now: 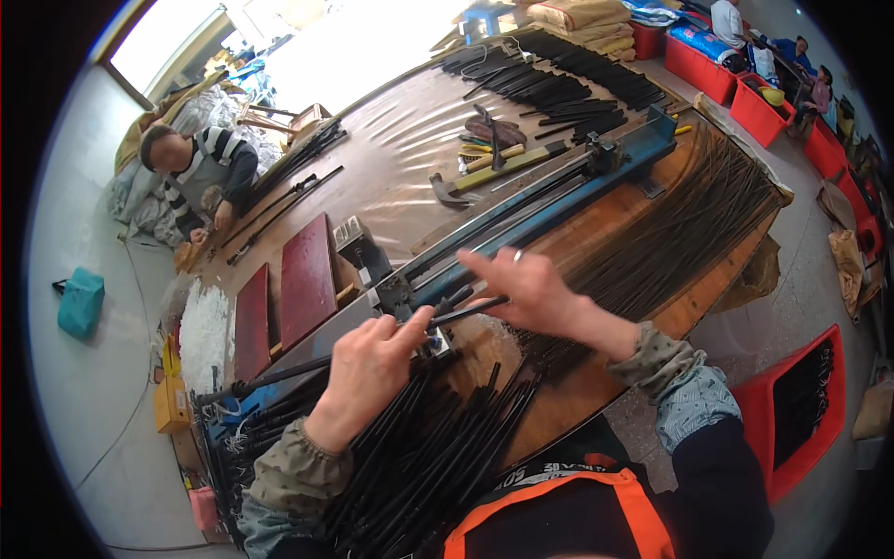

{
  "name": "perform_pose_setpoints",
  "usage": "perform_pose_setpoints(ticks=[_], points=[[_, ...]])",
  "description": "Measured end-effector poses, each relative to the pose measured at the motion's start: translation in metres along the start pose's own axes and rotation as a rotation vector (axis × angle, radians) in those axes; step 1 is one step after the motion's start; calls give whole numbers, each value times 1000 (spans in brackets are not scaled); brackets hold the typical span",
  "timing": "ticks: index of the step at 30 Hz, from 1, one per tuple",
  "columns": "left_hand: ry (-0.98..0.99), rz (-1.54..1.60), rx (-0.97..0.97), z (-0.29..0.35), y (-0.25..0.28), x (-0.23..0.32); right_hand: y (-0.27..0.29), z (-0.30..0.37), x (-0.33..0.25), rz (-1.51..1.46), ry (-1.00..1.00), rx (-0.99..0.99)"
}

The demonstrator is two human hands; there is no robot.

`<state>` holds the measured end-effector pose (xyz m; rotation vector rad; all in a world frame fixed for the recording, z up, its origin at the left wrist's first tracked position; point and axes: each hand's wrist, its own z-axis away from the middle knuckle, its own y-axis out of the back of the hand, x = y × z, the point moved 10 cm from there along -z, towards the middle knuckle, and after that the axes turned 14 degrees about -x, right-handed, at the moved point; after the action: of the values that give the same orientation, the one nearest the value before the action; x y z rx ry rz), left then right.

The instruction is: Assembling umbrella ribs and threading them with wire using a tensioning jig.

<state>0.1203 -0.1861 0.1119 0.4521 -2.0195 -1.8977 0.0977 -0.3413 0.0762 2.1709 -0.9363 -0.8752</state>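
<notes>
My left hand (366,371) is closed around a long black rod (298,369) beside a small metal clamp block (434,347). The rod reaches out to the left past the table edge, and its right end lies against or just under my right hand (533,291). That hand has its fingers stretched out, the index finger over the blue metal rail (559,210); its thumb is partly hidden. A dark clamping fixture (396,293) sits on the rail just beyond my left fingers. Below my hands lies a loose pile of black rods (424,456).
Thin dark wires (680,224) cover the table's right side. Beyond the rail lie a hammer (450,190), hand tools and rows of black tubes (540,84). Dark red boards (308,279) lie left. A person (200,172) sits at the far left. A red crate (778,410) stands right.
</notes>
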Motion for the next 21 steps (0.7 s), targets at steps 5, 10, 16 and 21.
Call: perform_pose_setpoints(ticks=[5, 10, 16, 21], points=[[148, 7, 107, 27, 14, -42, -4, 3, 21, -264, 74, 44], [159, 57, 177, 47, 19, -69, 3, -2, 40, 39, 71, 108], [357, -74, 440, 111, 96, -138, -54, -18, 93, -156, -231, -119], [441, 35, 493, 134, 98, -142, -122, -122, 4, -632, -59, -349]])
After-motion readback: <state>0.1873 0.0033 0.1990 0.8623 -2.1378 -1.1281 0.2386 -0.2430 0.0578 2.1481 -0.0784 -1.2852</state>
